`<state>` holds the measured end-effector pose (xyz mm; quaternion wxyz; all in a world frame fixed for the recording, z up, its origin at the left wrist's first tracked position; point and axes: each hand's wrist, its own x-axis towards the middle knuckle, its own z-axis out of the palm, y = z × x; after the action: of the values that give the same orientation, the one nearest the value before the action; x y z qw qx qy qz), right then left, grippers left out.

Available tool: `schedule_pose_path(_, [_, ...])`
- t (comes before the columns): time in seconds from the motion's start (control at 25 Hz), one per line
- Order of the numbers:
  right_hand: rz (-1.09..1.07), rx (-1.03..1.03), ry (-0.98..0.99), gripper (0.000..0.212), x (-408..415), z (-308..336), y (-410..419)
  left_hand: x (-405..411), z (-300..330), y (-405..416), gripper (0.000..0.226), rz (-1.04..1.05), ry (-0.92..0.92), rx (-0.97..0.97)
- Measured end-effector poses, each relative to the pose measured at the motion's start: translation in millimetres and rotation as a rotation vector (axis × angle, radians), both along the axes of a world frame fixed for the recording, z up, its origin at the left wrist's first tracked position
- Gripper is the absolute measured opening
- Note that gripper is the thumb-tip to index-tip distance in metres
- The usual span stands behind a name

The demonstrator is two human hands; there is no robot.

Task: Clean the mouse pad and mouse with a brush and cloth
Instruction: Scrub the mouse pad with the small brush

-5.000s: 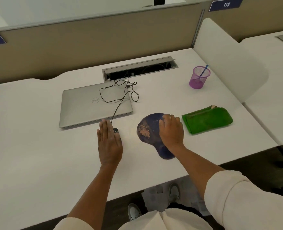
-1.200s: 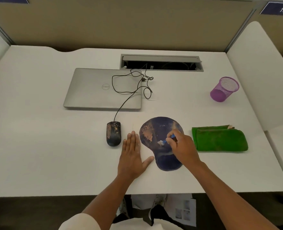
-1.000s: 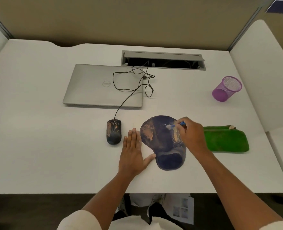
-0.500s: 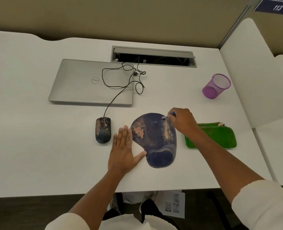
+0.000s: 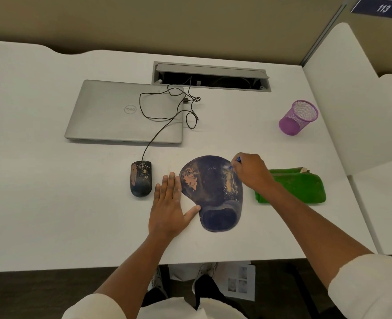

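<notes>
The brush (image 5: 234, 163) is pinched between the curled fingers of the right hand (image 5: 250, 172), only its blue handle and pale bristles showing at the fingertips. Compared with a second ago, the bristles are now placed at the upper right edge of the mouse pad (image 5: 211, 192), having been carried there from the middle of the pad. A pale streak of loosened dirt is left just below the grip, along the pad's right side, where none was seen a second earlier. From this it is judged that the brushing of the pad is under way but far from done: an orange-brown patch is still seen on the pad's far side from the brush.

The left hand (image 5: 168, 207) is laid flat on the desk (image 5: 40, 203), fingers straight, thumb and forefinger touching the pad's left edge, as it was half a second ago; nothing is gripped by it.

Beyond that hand from the brush, the mouse (image 5: 141, 178) is left untouched, its shell blotched with the same dirt. The green cloth (image 5: 300, 186) is lying folded just behind the brushing wrist, unused.

"DELL" is read on the closed laptop (image 5: 112, 111), and "113" on the blue plate (image 5: 382, 8) high on the partition. A purple mesh cup (image 5: 298, 117) is set well beyond the grip.
</notes>
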<state>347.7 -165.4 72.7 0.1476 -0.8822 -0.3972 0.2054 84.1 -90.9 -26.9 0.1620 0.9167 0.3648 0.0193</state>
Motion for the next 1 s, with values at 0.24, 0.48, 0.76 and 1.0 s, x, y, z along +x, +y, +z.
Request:
schedule_pose_path(0.24, [-0.156,0.095,0.017,0.019,14.0,6.3,0.2,-0.4,-0.4,4.2,0.105,0.011,-0.016,0.001])
schedule_pose_path(0.48, [-0.156,0.126,0.027,0.021,3.4,0.5,-6.5,1.1,-0.2,3.0,0.106,0.009,-0.012,0.012])
schedule_pose_path(0.76, [-0.126,0.071,0.025,0.02,2.5,0.4,-14.4,0.6,0.4,2.6,0.106,0.013,-0.011,0.015])
schedule_pose_path(1.0, [-0.228,0.204,0.024,0.016,8.7,8.3,-6.7,0.6,0.5,2.7,0.106,0.018,-0.024,0.003])
